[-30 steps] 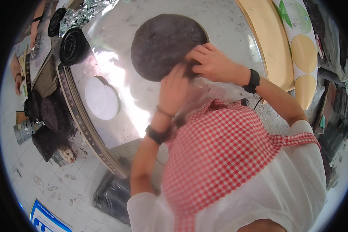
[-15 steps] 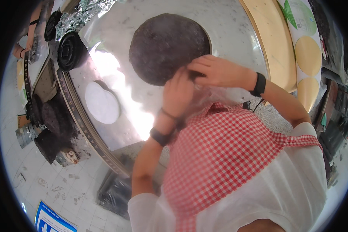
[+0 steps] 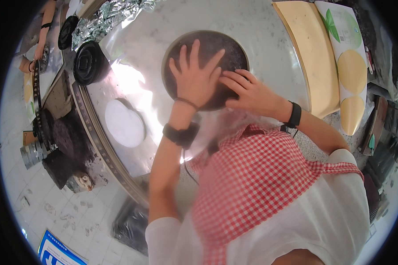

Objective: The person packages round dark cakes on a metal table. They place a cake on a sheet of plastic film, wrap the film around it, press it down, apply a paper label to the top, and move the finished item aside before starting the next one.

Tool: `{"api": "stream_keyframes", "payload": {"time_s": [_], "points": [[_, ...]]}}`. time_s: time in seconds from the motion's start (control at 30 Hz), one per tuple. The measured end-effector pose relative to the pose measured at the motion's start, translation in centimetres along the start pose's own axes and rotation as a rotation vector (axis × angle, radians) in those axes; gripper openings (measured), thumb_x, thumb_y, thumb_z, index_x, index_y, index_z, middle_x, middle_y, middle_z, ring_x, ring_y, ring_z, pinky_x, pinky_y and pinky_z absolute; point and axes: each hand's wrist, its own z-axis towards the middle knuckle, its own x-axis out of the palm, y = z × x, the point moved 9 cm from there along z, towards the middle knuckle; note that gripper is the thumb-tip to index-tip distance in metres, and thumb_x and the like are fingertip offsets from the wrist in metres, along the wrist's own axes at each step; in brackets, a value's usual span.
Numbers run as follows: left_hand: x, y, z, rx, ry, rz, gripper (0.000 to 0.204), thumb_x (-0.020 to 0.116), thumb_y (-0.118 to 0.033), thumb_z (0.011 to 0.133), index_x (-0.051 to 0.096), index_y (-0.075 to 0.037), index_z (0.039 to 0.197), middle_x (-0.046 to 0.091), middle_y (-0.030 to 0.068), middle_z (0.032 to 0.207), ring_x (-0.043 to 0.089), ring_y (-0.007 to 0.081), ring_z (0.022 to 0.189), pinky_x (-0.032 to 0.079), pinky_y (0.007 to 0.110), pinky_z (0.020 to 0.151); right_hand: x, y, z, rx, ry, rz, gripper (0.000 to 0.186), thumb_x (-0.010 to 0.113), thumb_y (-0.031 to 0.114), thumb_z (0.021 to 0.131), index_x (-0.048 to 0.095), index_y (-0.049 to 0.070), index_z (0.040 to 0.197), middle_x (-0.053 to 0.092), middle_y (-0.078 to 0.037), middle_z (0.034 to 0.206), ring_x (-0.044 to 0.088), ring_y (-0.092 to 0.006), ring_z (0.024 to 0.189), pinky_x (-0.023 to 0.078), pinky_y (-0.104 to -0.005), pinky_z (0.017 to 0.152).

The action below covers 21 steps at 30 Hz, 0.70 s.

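A large dark round disc (image 3: 235, 53) lies flat on the pale metal worktop (image 3: 261, 26), with a thin lighter band around its edge. Across its left half my left hand (image 3: 193, 81) is pressed palm down, fingers spread wide. My right hand (image 3: 256, 98) rests at the disc's near right edge, its fingers stretched onto the dark surface and nothing gripped. Thin, see-through plastic film (image 3: 234, 117) seems to lie between the disc and my red-checked apron (image 3: 256, 176). My hands hide part of the disc.
White round sheets (image 3: 124, 123) lie to the left. Black round lids (image 3: 87, 64) and crumpled foil (image 3: 110, 20) stand beyond. Brown paper (image 3: 296, 48) and a sheet with yellow circles (image 3: 351, 62) line the right. Another person's hand (image 3: 27, 65) shows at far left.
Both hands were together, fingers bent, at the disc's near edge. My left hand has moved forward onto the disc and spread; my right fingers have straightened. The disc sits slightly lower in the picture.
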Motion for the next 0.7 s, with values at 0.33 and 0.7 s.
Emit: {"api": "stream_keyframes", "payload": {"time_s": [0.33,0.7], "points": [[-2.4,-3.2,-6.6,0.092,0.118,-0.19,0.01,0.065,-0.023,0.084,0.064,-0.014,0.089,0.051,0.0094,0.136,0.04,0.0335,0.132,0.026,0.054,0.106,0.6,-0.2,-0.1,0.04,0.023,-0.044,0.008,0.064,0.02,0.073,0.06,0.017,0.079,0.05,-0.02,0.132,0.044,-0.0371,0.127,0.037,-0.0486,0.104],[-1.3,-4.8,-8.1,0.222,-0.2,-0.003,0.012,0.067,-0.018,0.079,0.059,-0.01,0.081,0.056,0.0122,0.127,0.047,0.0347,0.125,0.038,0.049,0.097,-0.3,-0.7,-0.4,-0.108,0.032,0.084,0.011,0.064,0.014,0.077,0.061,0.008,0.085,0.054,-0.015,0.129,0.048,-0.0333,0.127,0.043,-0.0412,0.103]]}}
